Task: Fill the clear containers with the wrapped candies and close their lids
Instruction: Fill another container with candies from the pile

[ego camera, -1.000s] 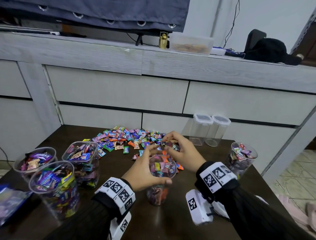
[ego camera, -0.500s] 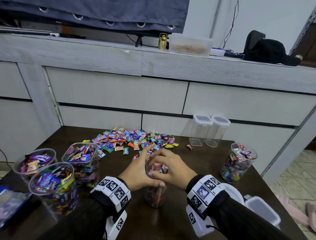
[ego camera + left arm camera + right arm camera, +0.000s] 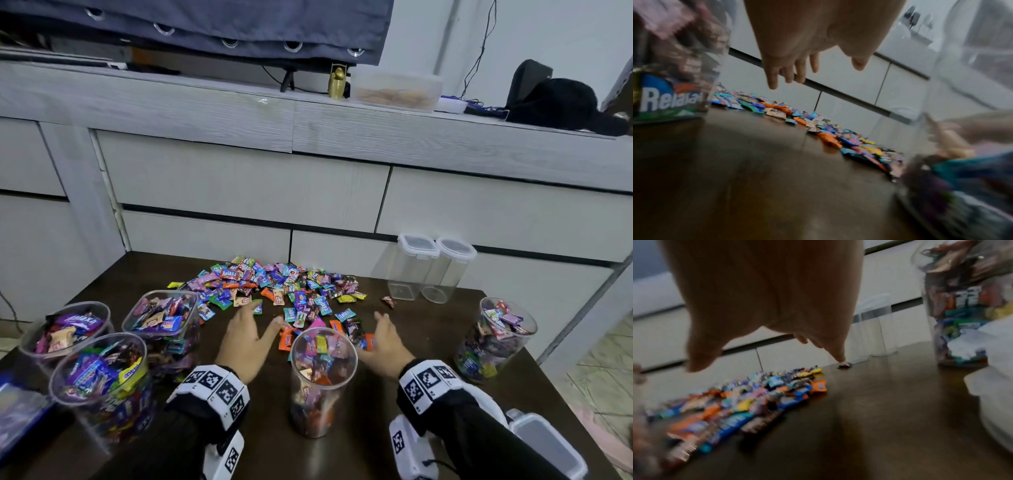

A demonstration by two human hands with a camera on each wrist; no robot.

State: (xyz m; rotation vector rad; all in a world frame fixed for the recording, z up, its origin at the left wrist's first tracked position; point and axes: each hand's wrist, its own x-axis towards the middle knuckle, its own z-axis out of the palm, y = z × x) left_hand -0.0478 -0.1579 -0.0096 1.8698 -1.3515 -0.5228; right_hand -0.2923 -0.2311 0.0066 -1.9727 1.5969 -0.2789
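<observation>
A tall round clear container (image 3: 322, 380), lidless and nearly full of wrapped candies, stands on the dark table (image 3: 342, 455) between my hands. My left hand (image 3: 245, 337) hovers to its left with fingers spread and empty. My right hand (image 3: 383, 337) hovers to its right, fingers straight, holding nothing. The loose candy pile (image 3: 274, 287) lies just beyond both hands. In the left wrist view the left hand's fingers (image 3: 795, 71) hang straight above the pile (image 3: 828, 134). In the right wrist view the right hand (image 3: 764, 301) is open above the candies (image 3: 748, 399).
Three filled open containers (image 3: 102, 373) stand at the left and another (image 3: 493, 339) at the right. Two lidded clear containers (image 3: 428, 267) with nothing in them stand at the back right. White lids (image 3: 544, 442) lie at the near right edge. A grey drawer cabinet (image 3: 274, 185) stands behind the table.
Both hands have let go of the central container and moved apart and forward toward the candy pile. The candies the right hand held over it are now inside.
</observation>
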